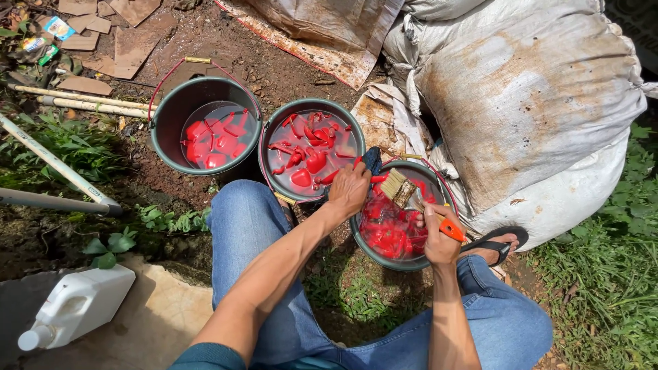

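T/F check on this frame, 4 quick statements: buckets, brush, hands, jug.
1. Three buckets hold red pieces in liquid. True: left bucket, middle bucket, right bucket.
2. The right hand holds a paintbrush with an orange handle. True.
3. The left hand rests on the white jug. False: it is at the middle bucket's rim, with a dark cloth at its fingers.
4. The jug stands upright. False: it lies on its side.

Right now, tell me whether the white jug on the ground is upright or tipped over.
Tipped over. The white jug lies on its side on the pale slab, with its capped neck pointing to the lower left.
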